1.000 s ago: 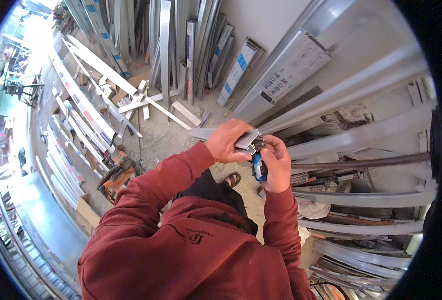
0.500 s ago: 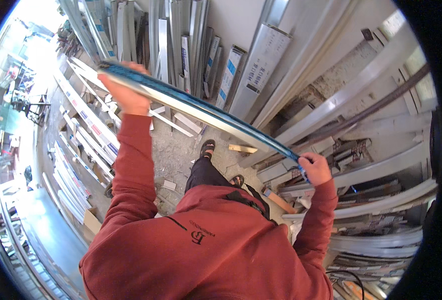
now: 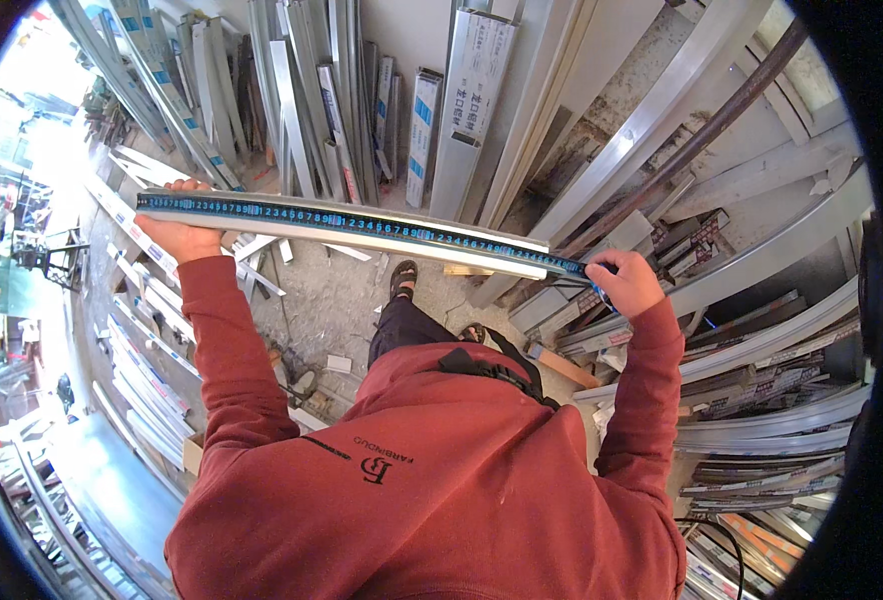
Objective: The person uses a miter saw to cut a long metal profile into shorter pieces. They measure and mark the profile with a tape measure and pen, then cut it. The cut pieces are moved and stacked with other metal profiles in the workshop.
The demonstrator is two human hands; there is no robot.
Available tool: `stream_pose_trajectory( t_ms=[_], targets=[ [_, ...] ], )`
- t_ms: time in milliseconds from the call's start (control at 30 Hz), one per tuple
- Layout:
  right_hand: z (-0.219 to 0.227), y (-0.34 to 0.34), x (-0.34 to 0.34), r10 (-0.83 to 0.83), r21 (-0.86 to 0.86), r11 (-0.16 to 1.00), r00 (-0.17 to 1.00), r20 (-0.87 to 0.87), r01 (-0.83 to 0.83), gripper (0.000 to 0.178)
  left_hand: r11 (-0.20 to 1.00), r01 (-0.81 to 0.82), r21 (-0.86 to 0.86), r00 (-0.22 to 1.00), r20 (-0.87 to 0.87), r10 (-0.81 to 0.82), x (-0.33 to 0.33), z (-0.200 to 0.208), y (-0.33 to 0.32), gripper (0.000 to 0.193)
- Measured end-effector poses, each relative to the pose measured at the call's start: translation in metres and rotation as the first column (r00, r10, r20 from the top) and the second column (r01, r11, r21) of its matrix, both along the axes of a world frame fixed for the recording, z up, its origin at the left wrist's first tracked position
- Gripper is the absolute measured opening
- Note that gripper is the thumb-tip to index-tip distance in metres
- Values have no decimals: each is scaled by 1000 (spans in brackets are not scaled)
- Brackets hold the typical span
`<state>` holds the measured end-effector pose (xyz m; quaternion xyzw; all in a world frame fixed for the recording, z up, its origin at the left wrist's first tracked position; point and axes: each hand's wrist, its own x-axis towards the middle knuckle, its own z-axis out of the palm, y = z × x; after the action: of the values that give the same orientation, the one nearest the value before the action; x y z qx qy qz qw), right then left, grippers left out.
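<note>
A long white metal profile (image 3: 462, 262) spans in front of me, nearly level, its right end slightly lower. The dark blade of a tape measure (image 3: 382, 228) with blue markings lies along it. At the far left, my left hand (image 3: 184, 236) is closed around the profile's end and the tape's end, fingers partly hidden behind. My right hand (image 3: 630, 284) is closed on the tape measure just beyond the profile's right end; thumb and forefinger pinch the blade. The tape measure's case is mostly hidden by that hand.
Metal profiles (image 3: 287, 120) lean upright against the far wall. More long bars (image 3: 762, 280) are stacked on the right. White strips (image 3: 147, 355) lie on the left floor. Offcuts, including a small white block (image 3: 339, 364), lie near my feet. A brown pipe (image 3: 702, 140) slants at upper right.
The profile and tape have swung closer to level: my left hand moved left and toward me, and my right hand rose slightly. The tape's marked face now shows clearly.
</note>
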<state>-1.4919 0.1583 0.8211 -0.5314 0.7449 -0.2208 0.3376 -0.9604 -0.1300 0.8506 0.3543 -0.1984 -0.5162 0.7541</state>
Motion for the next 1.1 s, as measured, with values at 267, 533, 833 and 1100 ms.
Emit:
stream_pose_trajectory(
  t_ms=[267, 533, 833, 1100],
  targets=[
    [5, -1, 10, 0, 39, 999, 1000, -21, 1, 27, 1000, -24, 13, 1000, -8, 24, 9, -5, 20, 50],
    [-16, 1, 4, 50, -3, 999, 999, -17, -50, 27, 996, 62, -57, 998, -18, -63, 28, -16, 24, 55],
    [-23, -4, -2, 33, 72, 997, 998, 52, -37, 25, 992, 93, -90, 995, -25, -96, 22, -17, 24, 75],
    [-60, -34, 6, 21, 190, 980, 974, 228, -66, 23, 996, 50, -73, 998, 46, -46, 0, -12, 5, 75]
  ],
)
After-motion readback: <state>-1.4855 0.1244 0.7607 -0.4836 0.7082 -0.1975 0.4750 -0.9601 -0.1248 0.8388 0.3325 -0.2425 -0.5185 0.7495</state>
